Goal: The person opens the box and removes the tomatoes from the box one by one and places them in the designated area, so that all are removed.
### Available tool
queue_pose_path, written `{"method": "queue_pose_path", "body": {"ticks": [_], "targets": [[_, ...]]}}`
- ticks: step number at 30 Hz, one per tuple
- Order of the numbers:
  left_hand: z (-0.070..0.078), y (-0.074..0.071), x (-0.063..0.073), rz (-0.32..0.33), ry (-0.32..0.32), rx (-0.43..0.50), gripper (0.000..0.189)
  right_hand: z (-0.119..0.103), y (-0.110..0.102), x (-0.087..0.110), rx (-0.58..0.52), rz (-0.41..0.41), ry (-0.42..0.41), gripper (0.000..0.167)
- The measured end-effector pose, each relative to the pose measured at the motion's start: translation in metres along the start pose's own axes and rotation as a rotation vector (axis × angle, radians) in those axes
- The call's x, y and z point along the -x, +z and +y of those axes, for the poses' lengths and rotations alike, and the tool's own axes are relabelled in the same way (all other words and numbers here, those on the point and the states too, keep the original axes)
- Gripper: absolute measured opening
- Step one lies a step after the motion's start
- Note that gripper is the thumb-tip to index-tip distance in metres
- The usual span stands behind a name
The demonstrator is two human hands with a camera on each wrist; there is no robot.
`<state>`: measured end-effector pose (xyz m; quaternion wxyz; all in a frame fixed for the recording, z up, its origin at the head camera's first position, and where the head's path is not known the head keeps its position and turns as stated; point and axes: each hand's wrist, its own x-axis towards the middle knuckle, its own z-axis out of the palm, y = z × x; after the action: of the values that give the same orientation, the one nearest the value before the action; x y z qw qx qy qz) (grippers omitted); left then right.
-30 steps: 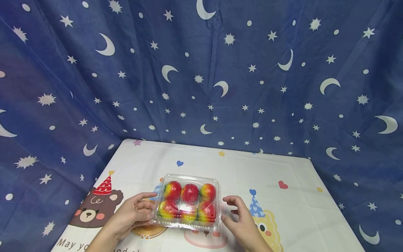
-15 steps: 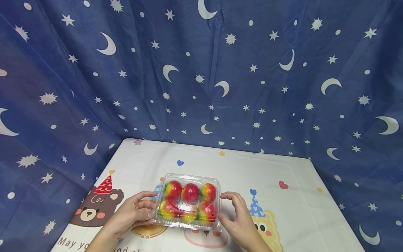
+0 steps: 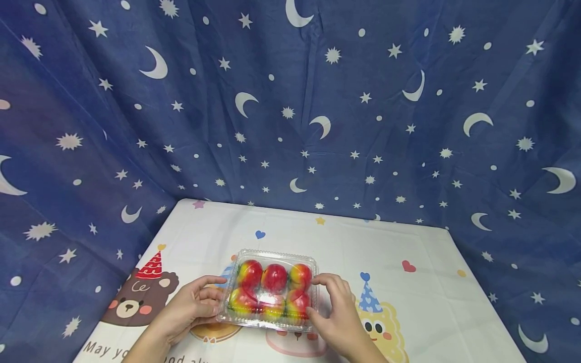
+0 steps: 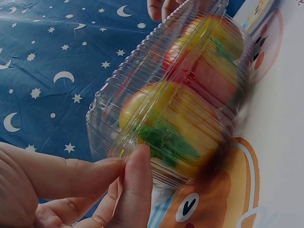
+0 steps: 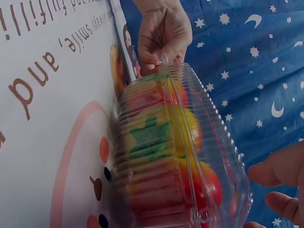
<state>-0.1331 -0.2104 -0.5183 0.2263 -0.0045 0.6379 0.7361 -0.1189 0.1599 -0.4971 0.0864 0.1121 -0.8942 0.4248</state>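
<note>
One clear plastic container is sitting on the counter, between two hands, near the counter's closest edge. Six red-and-yellow fruits are lying inside it, three forming the far row and three forming the near row, with the single transparent lid covering them all. Green leaves are showing through the side wall.

The left hand is pinching the container's left rim between thumb and finger. The right hand is keeping its fingers relaxed and spread, thumb and forefinger reaching over the right side; one fingertip is appearing to meet the rim in the right wrist view, and nothing is being gripped there.

One white printed cloth is covering the counter, showing one brown bear wearing a red hat at the left and one yellow character wearing a blue hat at the right. Behind, dark blue fabric patterned with moons and stars is hanging.
</note>
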Motion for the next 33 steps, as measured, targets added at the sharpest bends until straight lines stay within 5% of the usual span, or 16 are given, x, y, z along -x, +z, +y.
{"method": "queue_pose_path", "body": {"ticks": [9,33], "targets": [[0.001,0.001,0.0,-0.003,0.0,-0.009,0.077,-0.009,0.006,-0.001,0.035,0.002,-0.068,0.058],[0.003,0.002,0.001,-0.002,-0.012,-0.003,0.078,-0.038,0.027,-0.002,0.215,-0.014,-0.423,0.061]]}}
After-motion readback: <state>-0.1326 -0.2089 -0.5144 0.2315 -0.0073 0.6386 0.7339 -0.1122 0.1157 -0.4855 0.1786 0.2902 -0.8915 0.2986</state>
